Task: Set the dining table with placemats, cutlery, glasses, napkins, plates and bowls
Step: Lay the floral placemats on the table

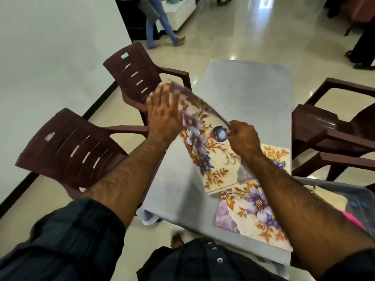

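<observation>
Now, mat (203,142): long axis runs from your left hand (162,116) toward you.
Left grip: released, flat against mat.
Right hand (243,138): pinching mat's edge, nearer the surface (243,92).

A grey-clothed table (243,94) bears floral placemats — one near (249,211), another (276,155) at the right edge, perhaps overlapped.

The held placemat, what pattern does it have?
The placemat shows purple and blue flowers with orange-brown leaves on cream, best seen in the head view.
</observation>
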Motion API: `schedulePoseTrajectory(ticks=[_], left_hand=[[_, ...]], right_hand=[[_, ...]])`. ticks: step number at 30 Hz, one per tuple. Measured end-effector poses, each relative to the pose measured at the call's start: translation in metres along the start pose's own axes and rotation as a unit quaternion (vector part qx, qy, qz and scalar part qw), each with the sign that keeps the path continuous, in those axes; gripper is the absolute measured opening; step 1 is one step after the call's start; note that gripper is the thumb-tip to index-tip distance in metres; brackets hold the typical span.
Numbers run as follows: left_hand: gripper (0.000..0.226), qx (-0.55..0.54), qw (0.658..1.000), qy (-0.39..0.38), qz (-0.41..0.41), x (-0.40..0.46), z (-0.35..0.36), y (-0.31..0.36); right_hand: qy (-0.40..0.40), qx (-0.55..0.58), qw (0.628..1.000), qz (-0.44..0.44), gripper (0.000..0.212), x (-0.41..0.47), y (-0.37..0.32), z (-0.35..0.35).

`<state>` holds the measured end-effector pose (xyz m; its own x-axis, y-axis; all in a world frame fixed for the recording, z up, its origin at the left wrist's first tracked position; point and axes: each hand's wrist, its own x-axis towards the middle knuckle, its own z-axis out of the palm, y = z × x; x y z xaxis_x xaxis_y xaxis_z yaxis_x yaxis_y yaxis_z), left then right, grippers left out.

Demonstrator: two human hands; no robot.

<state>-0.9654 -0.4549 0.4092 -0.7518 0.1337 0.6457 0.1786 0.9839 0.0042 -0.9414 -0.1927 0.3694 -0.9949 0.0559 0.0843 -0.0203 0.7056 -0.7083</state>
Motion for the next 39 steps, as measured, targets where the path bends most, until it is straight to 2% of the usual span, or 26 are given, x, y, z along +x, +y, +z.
schedulePoseTrajectory(ticks=[1,2,3,4,5,6,7,8,9,10,12,14,15,18,20,21,24,28,30,34,37,39], left_hand=[[0.059,-0.024,0.994,0.012,-0.103,-0.014,0.011,-0.01],[0.068,-0.051,0.976,-0.024,-0.208,-0.028,0.02,-0.019],[0.079,-0.104,0.937,-0.097,-0.319,-0.044,0.034,-0.03],[0.092,-0.183,0.875,-0.179,-0.412,-0.06,0.047,-0.041],[0.101,-0.297,0.79,-0.254,-0.473,-0.075,0.053,-0.052],[0.102,-0.416,0.697,-0.294,-0.504,-0.09,0.061,-0.061],[0.093,-0.501,0.632,-0.303,-0.508,-0.1,0.065,-0.07],[0.074,-0.549,0.596,-0.293,-0.507,-0.105,0.065,-0.075],[0.051,-0.565,0.592,-0.271,-0.506,-0.105,0.061,-0.08],[0.035,-0.568,0.608,-0.24,-0.499,-0.105,0.063,-0.087],[0.035,-0.559,0.645,-0.201,-0.48,-0.105,0.066,-0.107],[0.038,-0.564,0.642,-0.21,-0.475,-0.104,0.069,-0.129],[0.041,-0.567,0.637,-0.222,-0.472,-0.103,0.071,-0.143],[0.052,-0.603,0.613,-0.251,-0.444,-0.096,0.082,-0.184],[0.045,-0.606,0.611,-0.27,-0.432,-0.089,0.092,-0.208],[0.04,-0.594,0.617,-0.28,-0.433,-0.088,0.098,-0.216],[0.033,-0.541,0.634,-0.317,-0.452,-0.098,0.117,-0.231],[0.032,-0.458,0.671,-0.369,-0.451,-0.122,0.14,-0.236],[0.031,-0.465,0.646,-0.394,-0.459,-0.128,0.145,-0.235],[0.022,-0.497,0.548,-0.479,-0.473,-0.136,0.141,-0.226],[0.015,-0.474,0.525,-0.535,-0.462,-0.144,0.137,-0.219],[0.025,-0.464,0.518,-0.568,-0.441,-0.147,0.135,-0.217]], right_hand=[[0.009,0.051,0.998,0.029,0.02,0.002,0.003,0.003],[0.01,0.108,0.992,0.057,0.018,0.005,0.008,0.009],[0.003,0.162,0.982,0.097,0.016,0.007,0.013,0.013],[-0.012,0.215,0.968,0.128,0.015,0.008,0.015,0.016],[-0.027,0.255,0.955,0.149,0.015,0.009,0.018,0.023],[-0.041,0.28,0.945,0.165,0.018,0.011,0.02,0.03],[-0.057,0.291,0.94,0.169,0.019,0.009,0.018,0.035],[-0.081,0.278,0.942,0.167,0.018,0.009,0.018,0.041],[-0.106,0.265,0.944,0.165,0.016,0.008,0.015,0.047],[-0.116,0.264,0.94,0.18,0.017,0.009,0.012,0.056],[-0.116,0.325,0.908,0.236,0.024,0.009,0.006,0.074],[-0.113,0.371,0.877,0.285,0.021,0.008,-0.002,0.089],[-0.11,0.371,0.873,0.298,0.019,0.007,-0.009,0.095],[-0.06,0.371,0.869,0.323,0.011,0.008,-0.024,0.111],[-0.011,0.364,0.871,0.33,0.003,0.009,-0.029,0.123],[0.005,0.352,0.872,0.339,0.003,0.009,-0.027,0.131],[0.007,0.314,0.874,0.371,0.018,-0.011,-0.022,0.152],[-0.021,0.209,0.893,0.399,0.011,-0.037,-0.005,0.166],[-0.022,0.199,0.884,0.423,0.013,-0.047,0.005,0.163],[-0.04,0.176,0.877,0.446,0.018,-0.063,0.029,0.166],[-0.045,0.116,0.885,0.448,0.006,-0.076,0.055,0.177],[-0.05,0.102,0.879,0.463,0.015,-0.083,0.068,0.183]])
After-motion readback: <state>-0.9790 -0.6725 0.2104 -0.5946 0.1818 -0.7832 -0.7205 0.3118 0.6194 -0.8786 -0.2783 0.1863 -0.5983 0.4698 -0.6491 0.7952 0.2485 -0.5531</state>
